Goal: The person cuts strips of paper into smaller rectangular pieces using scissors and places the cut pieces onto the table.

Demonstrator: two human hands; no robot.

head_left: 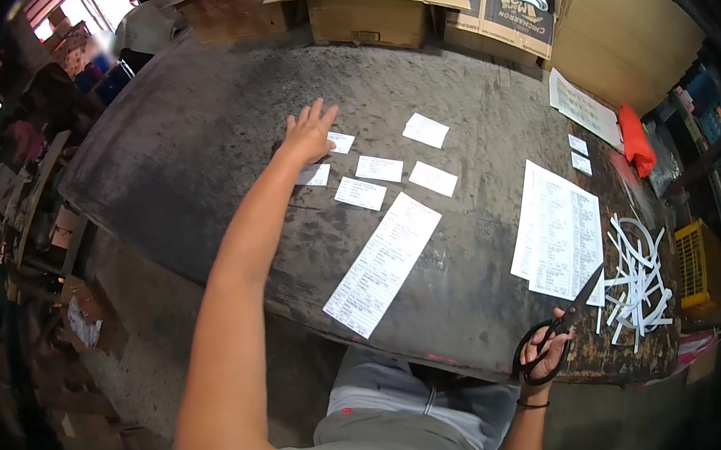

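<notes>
My left hand (306, 136) reaches over the dark table with its fingers spread, partly covering a small printed slip (341, 143). Just below its wrist lies another slip (314, 174). Several more small slips, such as one (379, 169) in the middle, lie to the right of it. A long printed strip (382, 267) slants toward the table's front edge. My right hand (545, 354) holds black scissors (583, 294) by the handles at the front edge, blades pointing up and right, beside two overlapping printed sheets (563, 233).
Thin paper offcuts (637, 285) are heaped on the table's right side. Two small slips (578, 144), a printed sheet (585, 112) and a red item (635, 141) lie at the back right. Cardboard boxes (366, 22) line the back edge. A yellow crate (696, 260) stands at the far right.
</notes>
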